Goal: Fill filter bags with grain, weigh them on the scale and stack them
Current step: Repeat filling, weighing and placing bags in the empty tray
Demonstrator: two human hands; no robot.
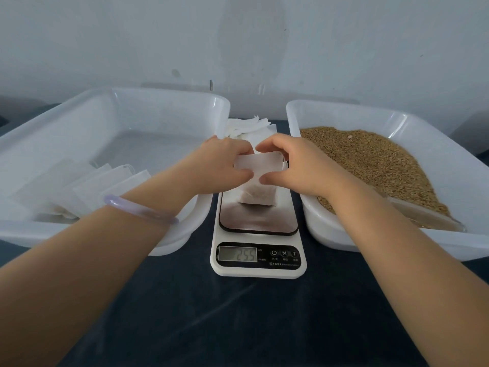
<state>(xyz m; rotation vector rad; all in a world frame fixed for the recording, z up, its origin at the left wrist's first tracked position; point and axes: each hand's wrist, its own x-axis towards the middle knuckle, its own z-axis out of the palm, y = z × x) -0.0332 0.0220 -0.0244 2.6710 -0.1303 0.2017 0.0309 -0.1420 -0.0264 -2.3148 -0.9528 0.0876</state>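
Both hands are on the filter bag (260, 164) right now. My left hand (222, 162) pinches its top edge from one side, thumb below and fingers curled over the rim. My right hand (296, 165) pinches the other side the same way. The bag stands upright between them, and its grain-filled bottom appears to sit on the steel plate of the scale (259, 272). The display (237, 254) shows digits that look like 255, though they are a bit blurred and I cannot make out a decimal point.

So this is the weighing step for this bag: filled, on the plate, reading up.

What's done: in the left tub (164, 107) there is a fanned row of filled bags (79, 186) lying overlapped near its front wall. I cannot count them exactly.

What's left looks like plenty. The right tub (344, 112) holds a big heap of grain (370, 160), with what I take to be a clear scoop (428, 215) lying in it at the near edge. Behind the scale, between the two tubs, a pile of empty bags (251, 125) waits on the dark counter (238, 327).

This one, I judge, needs its weight checked and its top closed, and then it joins the row on the left.
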